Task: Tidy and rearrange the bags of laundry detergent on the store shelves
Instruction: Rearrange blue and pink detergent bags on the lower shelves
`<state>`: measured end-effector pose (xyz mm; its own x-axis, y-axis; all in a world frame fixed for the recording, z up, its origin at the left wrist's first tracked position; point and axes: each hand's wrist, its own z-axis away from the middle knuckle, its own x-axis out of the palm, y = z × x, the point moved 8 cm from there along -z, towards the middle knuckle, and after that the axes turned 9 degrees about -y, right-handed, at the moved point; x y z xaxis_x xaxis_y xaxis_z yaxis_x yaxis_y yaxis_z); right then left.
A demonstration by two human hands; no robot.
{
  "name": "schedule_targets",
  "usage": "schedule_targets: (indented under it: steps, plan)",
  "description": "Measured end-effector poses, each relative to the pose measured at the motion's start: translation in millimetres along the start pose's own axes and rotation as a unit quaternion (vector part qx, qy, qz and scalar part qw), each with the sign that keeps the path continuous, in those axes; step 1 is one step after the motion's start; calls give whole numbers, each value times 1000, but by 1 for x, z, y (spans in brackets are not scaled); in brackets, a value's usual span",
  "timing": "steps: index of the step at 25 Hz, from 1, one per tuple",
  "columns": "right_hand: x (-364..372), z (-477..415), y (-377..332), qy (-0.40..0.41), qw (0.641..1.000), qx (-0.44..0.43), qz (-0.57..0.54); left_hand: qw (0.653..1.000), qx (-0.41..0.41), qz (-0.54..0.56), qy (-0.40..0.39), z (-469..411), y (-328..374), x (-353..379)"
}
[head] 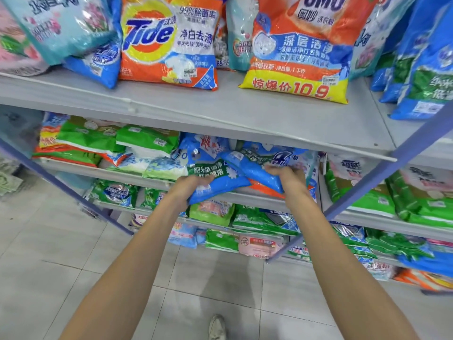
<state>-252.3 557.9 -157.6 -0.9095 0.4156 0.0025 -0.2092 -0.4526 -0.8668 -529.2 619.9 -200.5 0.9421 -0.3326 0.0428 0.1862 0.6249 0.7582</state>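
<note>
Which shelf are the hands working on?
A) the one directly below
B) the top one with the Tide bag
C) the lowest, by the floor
A: the left hand grips a green-banded blue bag, the right hand a second blue bag, on the shelf under the Tide bag.

The blue bags (257, 173) in my left grip (190, 186) and right grip (286, 174) are thin, glossy, wrinkled plastic film. The Tide bag (166, 42) shines likewise. Its shelf (220, 111) is matt grey; the floor tiles (61, 241) look smooth.
</note>
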Motion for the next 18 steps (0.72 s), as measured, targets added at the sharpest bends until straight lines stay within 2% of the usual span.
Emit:
schedule_targets:
  steps: [2,5,7,10,14,18]
  plan:
    - [-2,2,17,-31,997,53,-43,997,-22,38,-62,1,-13,6]
    - [1,-10,34,-80,991,98,-50,990,-8,126,-71,5,-21,12]
    - [-8,-43,53,-82,992,79,-47,985,28,150,-83,3,-19,20]
    - [-18,-50,64,-70,993,55,-72,985,64,154,-45,3,-25,22]
    - [-11,17,37,-67,992,9,-104,988,82,127,-23,20,-35,17]
    - [-29,46,26,-79,990,-64,-96,990,82,117,-19,56,-50,19]
